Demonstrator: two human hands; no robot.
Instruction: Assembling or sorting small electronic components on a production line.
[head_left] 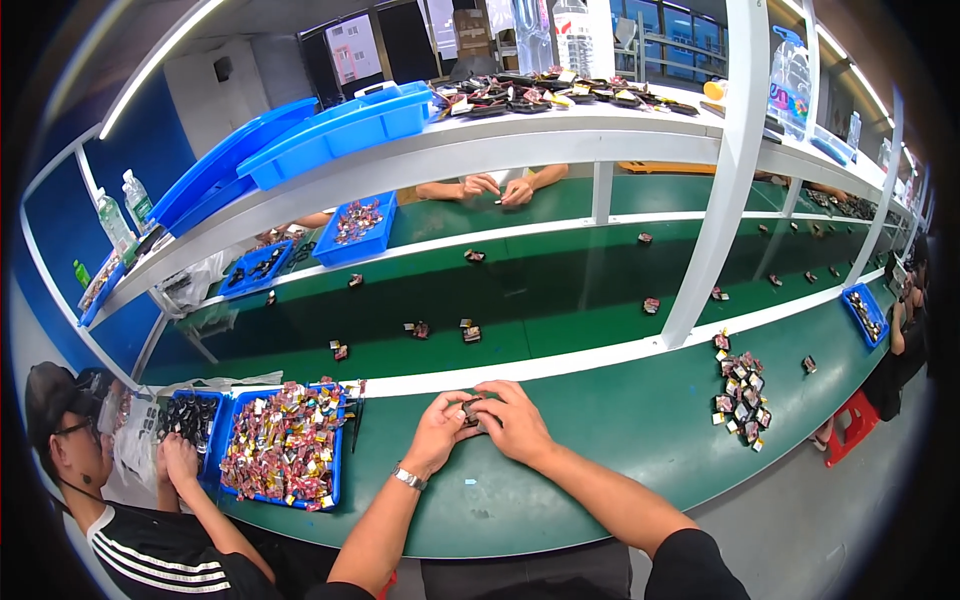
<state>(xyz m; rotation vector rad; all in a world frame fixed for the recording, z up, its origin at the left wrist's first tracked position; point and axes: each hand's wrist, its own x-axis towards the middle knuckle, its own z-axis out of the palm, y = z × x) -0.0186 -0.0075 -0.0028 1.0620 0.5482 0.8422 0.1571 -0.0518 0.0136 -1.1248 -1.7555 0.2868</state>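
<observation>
Close together above the green work surface [420, 525], my left hand [438, 432] and my right hand [512, 422] are both closed around a small dark part [470, 410]. Fingers cover most of it, so its exact kind is hidden. To the left of my hands, a blue tray [338, 478] is heaped with small red, black and yellow-labelled parts [283, 440]. A loose pile of similar small parts [742, 398] lies off to the right. A thin dark tool [357, 420] rests beside the tray's right edge.
A person [150, 520] sits at my left beside a tray of black parts [190, 418]. Beyond a white rail [570, 358], scattered parts lie on a green belt [560, 290]. A white upright [715, 200] supports the overhead shelf [480, 150]. Another person's hands [500, 190] work opposite.
</observation>
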